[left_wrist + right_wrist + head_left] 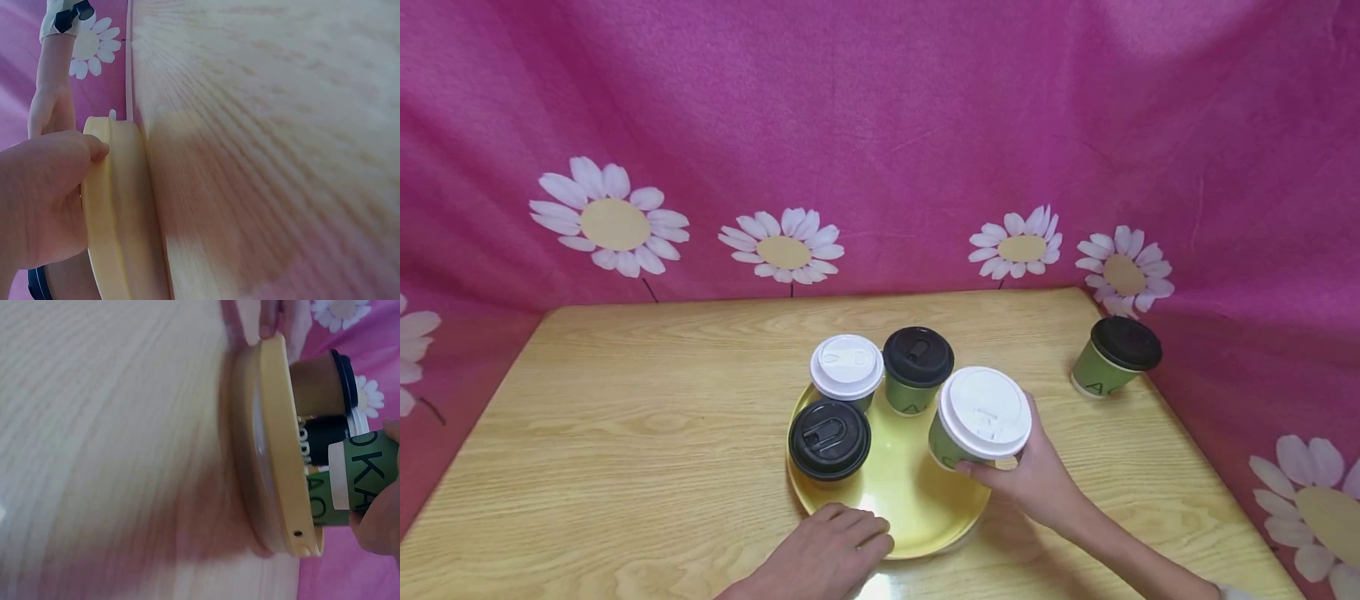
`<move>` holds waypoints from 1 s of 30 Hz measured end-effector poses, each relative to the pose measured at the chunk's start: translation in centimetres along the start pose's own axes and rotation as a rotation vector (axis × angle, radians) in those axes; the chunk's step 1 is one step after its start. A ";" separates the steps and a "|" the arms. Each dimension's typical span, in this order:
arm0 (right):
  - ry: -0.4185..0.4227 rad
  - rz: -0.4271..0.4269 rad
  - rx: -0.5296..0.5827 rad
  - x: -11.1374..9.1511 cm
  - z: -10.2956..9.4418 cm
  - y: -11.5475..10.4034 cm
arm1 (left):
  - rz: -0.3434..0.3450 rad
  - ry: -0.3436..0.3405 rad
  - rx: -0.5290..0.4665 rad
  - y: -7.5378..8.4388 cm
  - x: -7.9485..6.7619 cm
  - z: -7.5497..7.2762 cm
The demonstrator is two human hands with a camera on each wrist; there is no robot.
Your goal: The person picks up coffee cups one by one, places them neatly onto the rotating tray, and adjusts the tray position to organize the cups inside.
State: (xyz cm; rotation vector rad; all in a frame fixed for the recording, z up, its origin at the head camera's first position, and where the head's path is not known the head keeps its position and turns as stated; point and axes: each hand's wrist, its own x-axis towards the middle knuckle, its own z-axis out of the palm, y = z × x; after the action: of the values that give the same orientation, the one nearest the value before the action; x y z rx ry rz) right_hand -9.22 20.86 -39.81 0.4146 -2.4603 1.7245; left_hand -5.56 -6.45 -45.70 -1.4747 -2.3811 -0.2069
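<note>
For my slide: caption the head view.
Right hand holds a white-lidded cup above a yellow tray; left hand grips the tray.

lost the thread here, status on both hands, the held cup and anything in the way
Right hand: gripping white-lidded cup, above yellow tray. Left hand: on tray's near edge. Possible obstacle: three other cups aboard.

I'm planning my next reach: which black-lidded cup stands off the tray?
The green cup near the table's right edge; the other black-lidded cups, one green, one brown, stand on the yellow tray.
</note>
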 end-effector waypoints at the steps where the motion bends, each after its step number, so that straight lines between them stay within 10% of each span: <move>1: -0.014 -0.002 -0.005 -0.2 0.2 0.0 | 0.000 0.001 0.002 0.0 0.0 0.0; 30: -0.217 -0.009 -0.058 -1.5 3.8 0.5 | -0.009 0.009 0.006 0.0 0.2 -0.2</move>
State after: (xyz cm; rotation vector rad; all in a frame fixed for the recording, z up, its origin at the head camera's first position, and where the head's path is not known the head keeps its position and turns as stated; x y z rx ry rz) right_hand -7.64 17.66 -41.93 0.6369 -2.6428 1.6805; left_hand -5.61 -6.33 -45.47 -1.4572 -2.3795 -0.2079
